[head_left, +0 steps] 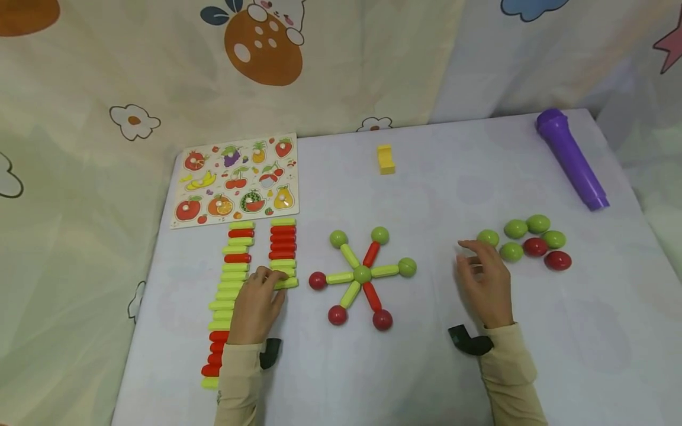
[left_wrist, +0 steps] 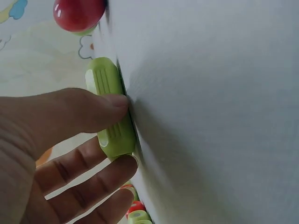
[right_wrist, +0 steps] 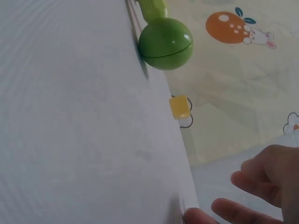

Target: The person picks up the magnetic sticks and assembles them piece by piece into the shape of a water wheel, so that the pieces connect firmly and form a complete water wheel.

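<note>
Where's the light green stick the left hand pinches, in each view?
Head: left of centre, lower half; the light green stick at the near end of the shorter column of sticks.
Left wrist: left of centre, under the thumb.
Right wrist: not in it; another stick shows up top, by a green ball.
Landmark, head and left wrist: the left hand.

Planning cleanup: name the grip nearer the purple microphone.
Right. In the head view, right grip is below-left of the purple microphone; left grip is much farther left, by the sticks.
</note>
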Demonstrator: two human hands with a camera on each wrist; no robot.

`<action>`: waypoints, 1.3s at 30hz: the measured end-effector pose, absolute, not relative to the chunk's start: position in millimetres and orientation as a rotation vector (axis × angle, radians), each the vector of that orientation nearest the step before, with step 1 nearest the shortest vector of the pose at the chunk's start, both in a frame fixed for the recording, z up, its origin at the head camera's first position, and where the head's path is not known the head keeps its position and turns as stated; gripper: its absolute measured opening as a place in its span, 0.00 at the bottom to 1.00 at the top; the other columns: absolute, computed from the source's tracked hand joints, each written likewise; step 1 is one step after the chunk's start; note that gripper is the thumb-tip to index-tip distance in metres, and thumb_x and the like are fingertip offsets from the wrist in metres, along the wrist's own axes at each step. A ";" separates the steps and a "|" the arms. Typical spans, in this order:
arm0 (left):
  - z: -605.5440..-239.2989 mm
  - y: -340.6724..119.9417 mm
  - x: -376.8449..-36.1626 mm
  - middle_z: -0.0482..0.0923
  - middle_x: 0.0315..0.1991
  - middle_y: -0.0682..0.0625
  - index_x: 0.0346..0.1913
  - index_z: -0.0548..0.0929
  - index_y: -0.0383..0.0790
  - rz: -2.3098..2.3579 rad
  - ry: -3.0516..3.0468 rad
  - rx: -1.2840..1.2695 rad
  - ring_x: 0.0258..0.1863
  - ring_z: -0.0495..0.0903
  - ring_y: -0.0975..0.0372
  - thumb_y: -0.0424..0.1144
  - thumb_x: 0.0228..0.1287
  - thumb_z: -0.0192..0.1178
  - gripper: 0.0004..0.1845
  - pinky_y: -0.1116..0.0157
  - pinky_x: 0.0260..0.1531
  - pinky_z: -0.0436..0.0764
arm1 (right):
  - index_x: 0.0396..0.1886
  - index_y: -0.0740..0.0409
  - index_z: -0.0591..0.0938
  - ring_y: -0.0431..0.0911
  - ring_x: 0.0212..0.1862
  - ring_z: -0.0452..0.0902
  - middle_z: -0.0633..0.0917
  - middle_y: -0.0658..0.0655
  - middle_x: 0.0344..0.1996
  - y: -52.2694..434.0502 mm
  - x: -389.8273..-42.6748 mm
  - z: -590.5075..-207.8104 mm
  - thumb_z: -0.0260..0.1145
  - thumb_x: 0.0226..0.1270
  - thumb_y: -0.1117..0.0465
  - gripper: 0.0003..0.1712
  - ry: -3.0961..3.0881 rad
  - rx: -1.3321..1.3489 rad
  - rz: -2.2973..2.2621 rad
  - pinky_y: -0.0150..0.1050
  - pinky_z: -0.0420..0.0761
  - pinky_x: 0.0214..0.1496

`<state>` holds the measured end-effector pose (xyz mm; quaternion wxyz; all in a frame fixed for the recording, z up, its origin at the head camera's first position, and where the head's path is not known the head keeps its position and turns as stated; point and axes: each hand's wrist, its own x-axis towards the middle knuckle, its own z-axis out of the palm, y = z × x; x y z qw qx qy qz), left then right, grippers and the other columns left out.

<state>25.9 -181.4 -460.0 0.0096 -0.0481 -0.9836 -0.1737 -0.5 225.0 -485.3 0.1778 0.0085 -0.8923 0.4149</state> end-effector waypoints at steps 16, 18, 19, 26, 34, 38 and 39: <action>-463.0 -183.5 30.2 0.76 0.34 0.49 0.47 0.83 0.39 -0.635 -3.050 -0.111 0.32 0.73 0.58 0.37 0.52 0.70 0.17 0.61 0.34 0.78 | 0.48 0.62 0.82 0.22 0.39 0.71 0.83 0.61 0.42 233.4 -1.5 -489.9 0.62 0.64 0.69 0.13 -2.477 -0.079 1.231 0.19 0.69 0.40; -463.0 -183.3 30.6 0.76 0.34 0.49 0.47 0.83 0.39 -0.636 -3.045 -0.110 0.31 0.72 0.58 0.37 0.52 0.71 0.18 0.62 0.33 0.77 | 0.48 0.62 0.82 0.22 0.39 0.71 0.84 0.61 0.42 232.3 -1.5 -489.5 0.61 0.65 0.68 0.12 -2.485 -0.075 1.240 0.20 0.69 0.40; -463.0 -183.2 30.8 0.76 0.33 0.49 0.47 0.83 0.39 -0.639 -3.042 -0.110 0.31 0.72 0.58 0.37 0.52 0.71 0.18 0.62 0.33 0.77 | 0.47 0.62 0.82 0.22 0.39 0.71 0.84 0.61 0.42 232.0 -1.6 -489.5 0.61 0.65 0.68 0.12 -2.487 -0.074 1.240 0.20 0.69 0.40; -460.9 -179.2 33.7 0.78 0.34 0.49 0.47 0.82 0.39 -0.673 -2.999 -0.086 0.32 0.76 0.58 0.38 0.53 0.71 0.18 0.60 0.35 0.79 | 0.47 0.63 0.82 0.26 0.39 0.72 0.84 0.60 0.41 228.7 -0.3 -485.1 0.60 0.65 0.69 0.12 -2.473 -0.052 1.216 0.21 0.69 0.41; -432.1 -117.8 36.8 0.81 0.37 0.52 0.48 0.81 0.40 -1.036 -2.714 -0.453 0.37 0.78 0.62 0.34 0.52 0.71 0.18 0.63 0.37 0.80 | 0.48 0.62 0.81 0.35 0.35 0.76 0.86 0.54 0.36 168.1 22.9 -441.7 0.64 0.61 0.75 0.16 -2.475 0.360 1.455 0.24 0.74 0.37; -426.4 -75.3 34.6 0.81 0.38 0.52 0.49 0.80 0.40 -1.179 -2.610 -0.647 0.39 0.78 0.64 0.36 0.56 0.68 0.17 0.67 0.39 0.79 | 0.51 0.61 0.79 0.39 0.36 0.81 0.87 0.52 0.37 130.0 37.0 -437.1 0.65 0.61 0.73 0.18 -2.530 0.503 1.755 0.31 0.80 0.36; -426.4 -67.6 34.1 0.82 0.39 0.52 0.49 0.80 0.40 -1.192 -2.600 -0.656 0.40 0.78 0.64 0.36 0.56 0.68 0.17 0.68 0.40 0.79 | 0.51 0.62 0.79 0.40 0.36 0.82 0.87 0.53 0.36 124.3 38.7 -437.8 0.65 0.61 0.73 0.18 -2.537 0.486 1.797 0.32 0.80 0.35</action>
